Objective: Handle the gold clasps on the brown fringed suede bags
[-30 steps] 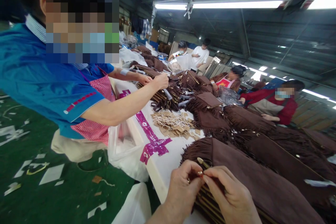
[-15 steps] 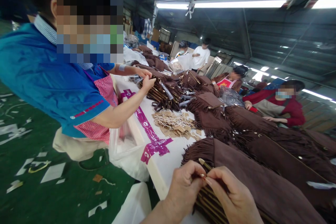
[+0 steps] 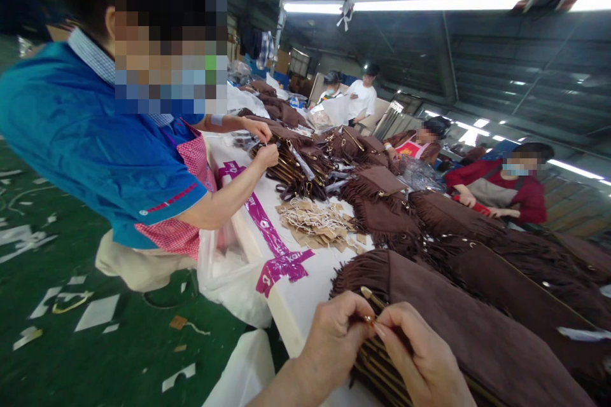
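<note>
My left hand [image 3: 329, 343] and my right hand [image 3: 420, 350] meet at the front edge of a stack of brown fringed bags [image 3: 443, 311]. Thumb and forefinger of both are closed on a small gold-coloured metal piece [image 3: 369, 319] with an orange-red glint; its exact kind is too small to make out. Just above the fingertips a gold zipper end [image 3: 372, 296] sticks out from the top bag. Beneath my hands show the gold zipper edges [image 3: 382, 372] of the stacked bags. My fingers cover most of the small piece.
A heap of brown card tags with white strings [image 3: 317, 222] lies on the white table [image 3: 310, 299], which has purple tape [image 3: 281, 267]. To the left a co-worker in blue [image 3: 119, 140] handles another bag stack [image 3: 296, 165]. More brown bags [image 3: 506, 280] extend right; another co-worker [image 3: 506, 187] stands beyond.
My hands keep their pinch in almost the same place. The co-worker's hands on the left have moved slightly apart; the co-worker in dark red has brought their hands together around a red thing.
</note>
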### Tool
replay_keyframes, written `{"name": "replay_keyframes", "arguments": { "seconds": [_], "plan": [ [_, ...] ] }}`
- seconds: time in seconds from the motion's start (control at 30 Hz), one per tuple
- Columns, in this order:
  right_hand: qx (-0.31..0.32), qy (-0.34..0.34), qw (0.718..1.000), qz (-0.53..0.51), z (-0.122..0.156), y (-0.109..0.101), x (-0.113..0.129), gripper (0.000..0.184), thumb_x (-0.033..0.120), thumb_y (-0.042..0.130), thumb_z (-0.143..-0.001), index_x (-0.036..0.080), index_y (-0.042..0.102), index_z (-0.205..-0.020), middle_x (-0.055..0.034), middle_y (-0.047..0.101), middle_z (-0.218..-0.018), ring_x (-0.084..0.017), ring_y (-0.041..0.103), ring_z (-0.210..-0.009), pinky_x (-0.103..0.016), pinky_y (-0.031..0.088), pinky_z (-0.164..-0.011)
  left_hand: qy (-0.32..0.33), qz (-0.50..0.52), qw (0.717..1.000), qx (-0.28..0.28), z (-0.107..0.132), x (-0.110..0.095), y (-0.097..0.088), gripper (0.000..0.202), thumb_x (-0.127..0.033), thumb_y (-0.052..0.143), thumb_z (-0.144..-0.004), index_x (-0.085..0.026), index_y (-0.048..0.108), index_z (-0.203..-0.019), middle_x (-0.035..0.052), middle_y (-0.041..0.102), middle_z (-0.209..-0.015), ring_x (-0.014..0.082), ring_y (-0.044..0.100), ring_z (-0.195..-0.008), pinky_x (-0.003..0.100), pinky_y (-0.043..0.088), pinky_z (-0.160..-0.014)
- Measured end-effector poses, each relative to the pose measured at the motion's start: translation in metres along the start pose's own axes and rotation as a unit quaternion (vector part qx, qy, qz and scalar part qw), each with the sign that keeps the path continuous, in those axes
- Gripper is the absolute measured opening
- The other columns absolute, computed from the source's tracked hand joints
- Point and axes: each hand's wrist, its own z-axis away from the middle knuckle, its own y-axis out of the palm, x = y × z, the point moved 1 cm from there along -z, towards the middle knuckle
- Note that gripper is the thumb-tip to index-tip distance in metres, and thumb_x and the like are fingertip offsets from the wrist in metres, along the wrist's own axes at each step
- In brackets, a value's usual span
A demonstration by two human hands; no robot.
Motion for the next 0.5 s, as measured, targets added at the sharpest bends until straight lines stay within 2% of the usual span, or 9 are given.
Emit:
{"name": "replay_keyframes", "arguments": {
  "seconds": [0.13, 0.33, 0.5],
  "plan": [
    [0.009, -0.024, 0.999, 0.040, 0.000, 0.002, 0.001, 0.014, 0.021, 0.039, -0.088, 0.022, 0.045, -0.075, 0.0028, 0.051, -0.068, -0.010, 0.052, -0.058, -0.019, 0.043, -0.054, 0.013, 0.002, 1.000, 0.000, 0.001, 0.000, -0.001, 0.006, -0.011, 0.057, -0.067, -0.017, 0.059, -0.067, -0.0043, 0.053, -0.061, 0.0094, 0.046, -0.060, 0.019, 0.037, -0.061],
    [-0.028, -0.061, 0.994, 0.085, 0.004, 0.008, 0.006, 0.012, 0.018, 0.039, -0.087, 0.023, 0.043, -0.076, 0.0021, 0.051, -0.067, -0.009, 0.053, -0.055, -0.018, 0.044, -0.050, 0.021, 0.001, 1.000, -0.014, 0.006, 0.007, 0.003, 0.018, -0.006, 0.052, -0.064, -0.018, 0.060, -0.075, -0.0029, 0.058, -0.067, 0.0105, 0.050, -0.064, 0.020, 0.040, -0.064],
    [-0.057, -0.053, 0.990, 0.114, 0.011, 0.012, 0.009, 0.011, 0.019, 0.040, -0.088, 0.023, 0.043, -0.077, 0.0005, 0.053, -0.068, -0.010, 0.055, -0.057, -0.019, 0.046, -0.052, 0.067, -0.015, 0.997, -0.020, 0.006, 0.013, 0.007, 0.022, -0.008, 0.054, -0.069, -0.019, 0.063, -0.085, 0.0003, 0.064, -0.075, 0.0129, 0.055, -0.069, 0.023, 0.043, -0.068]
  ]
}}
